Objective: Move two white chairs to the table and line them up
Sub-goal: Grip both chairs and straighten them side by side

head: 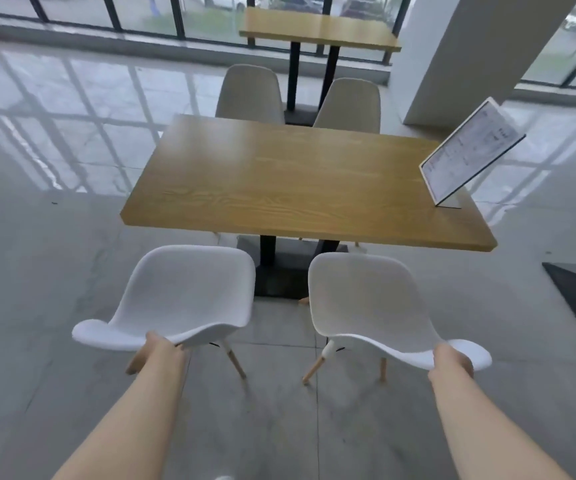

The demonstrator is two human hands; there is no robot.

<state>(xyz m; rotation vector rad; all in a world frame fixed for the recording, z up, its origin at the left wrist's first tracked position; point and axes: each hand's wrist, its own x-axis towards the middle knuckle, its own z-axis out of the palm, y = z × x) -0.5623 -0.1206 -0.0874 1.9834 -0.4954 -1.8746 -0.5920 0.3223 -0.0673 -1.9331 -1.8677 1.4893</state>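
Each hand grips a chair back: left hand (162, 348) the left chair (182, 292), right hand (452, 358) the right chair (366, 299). Push both evenly toward the bench (297, 181) ahead, keeping the seats level.

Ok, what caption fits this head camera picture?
Two hands hold white chairs facing the table.

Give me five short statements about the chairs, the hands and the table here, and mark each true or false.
1. Each hand holds the backrest edge of a white chair: left hand on the left chair, right hand on the right chair. True.
2. Both chairs are tucked under the table. False: they stand short of its near edge.
3. A menu stand sits on the table's right end. True.
4. The far side has no chairs. False: two stand there.
5. The left hand is free. False: its grip is on the chair.
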